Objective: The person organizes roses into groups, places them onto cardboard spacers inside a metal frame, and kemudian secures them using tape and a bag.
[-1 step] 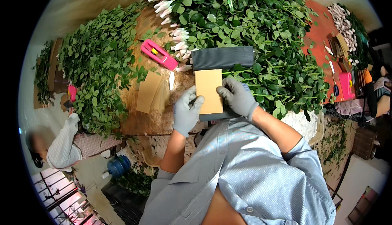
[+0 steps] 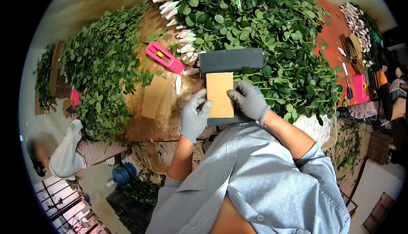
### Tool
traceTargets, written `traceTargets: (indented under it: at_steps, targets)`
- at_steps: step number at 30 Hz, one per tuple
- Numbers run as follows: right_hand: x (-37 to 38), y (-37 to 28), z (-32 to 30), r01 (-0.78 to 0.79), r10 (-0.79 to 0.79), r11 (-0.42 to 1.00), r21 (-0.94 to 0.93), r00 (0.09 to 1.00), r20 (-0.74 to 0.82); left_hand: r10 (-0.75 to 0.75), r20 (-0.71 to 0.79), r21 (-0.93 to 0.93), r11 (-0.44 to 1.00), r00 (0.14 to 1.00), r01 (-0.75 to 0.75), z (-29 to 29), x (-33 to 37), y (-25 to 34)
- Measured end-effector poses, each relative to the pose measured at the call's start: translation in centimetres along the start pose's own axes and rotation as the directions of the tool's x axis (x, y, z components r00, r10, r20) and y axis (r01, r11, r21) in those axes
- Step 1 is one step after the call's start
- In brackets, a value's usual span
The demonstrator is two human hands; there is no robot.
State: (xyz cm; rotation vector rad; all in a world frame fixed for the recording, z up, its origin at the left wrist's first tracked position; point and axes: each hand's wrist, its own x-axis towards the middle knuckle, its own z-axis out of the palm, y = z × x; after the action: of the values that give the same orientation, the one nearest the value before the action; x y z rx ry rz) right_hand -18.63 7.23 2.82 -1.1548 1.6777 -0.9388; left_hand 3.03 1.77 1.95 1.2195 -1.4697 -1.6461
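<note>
A tan cardboard rectangle (image 2: pixel 220 96) is held upright in front of my body, its long sides running away from me. My right hand (image 2: pixel 253 103), in a grey glove, pinches its right edge between thumb and fingers. On the opposite side my gloved left hand (image 2: pixel 194 117) has its fingers curled in, with thumb and fingertips at the card's left edge. Just beyond the card lies a dark ribbed board (image 2: pixel 231 60). Part of a dark flat surface shows below the card's near end.
Leafy stems (image 2: pixel 255 21) with pale wrapped flower heads (image 2: pixel 187 38) pile up ahead. At left on the wooden table (image 2: pixel 140 127) are a pink tape dispenser (image 2: pixel 165 58), cardboard pieces (image 2: pixel 155 97) and a white strip (image 2: pixel 178 84). A co-worker's sleeve (image 2: pixel 68 149) shows far left.
The cardboard rectangle has shifted slightly to the right, and my right hand with it. My left hand stays nearly in place.
</note>
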Motion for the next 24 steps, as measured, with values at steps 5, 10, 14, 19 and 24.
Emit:
traceTargets:
  at_steps: [5,10,14,19,24]
  targets:
    - [1.4,0.7,-1.3,-0.235,0.240,0.968,-0.094,0.970,0.050,0.098,0.031,0.350,0.931,0.995,-0.103,-1.7,0.8,0.2]
    - [3.4,2.5,0.0,-0.116,0.111,0.952,-0.283,0.993,-0.037,0.299,0.274,0.682,0.609,0.914,-0.404,-1.9,3.1,0.7]
    - [3.6,1.8,0.3,-0.080,0.073,0.905,-0.418,0.997,-0.033,0.261,0.428,0.748,0.435,0.865,-0.501,-1.2,3.3,1.5]
    - [2.1,-0.5,0.2,-0.027,-0.008,0.792,-0.610,0.998,-0.055,0.245,0.526,0.749,0.320,0.814,-0.580,-1.1,3.5,3.0]
    - [0.2,-1.6,1.1,0.185,-0.295,0.661,-0.727,0.955,-0.026,0.201,0.580,0.696,0.379,0.789,-0.609,-1.7,4.3,1.7]
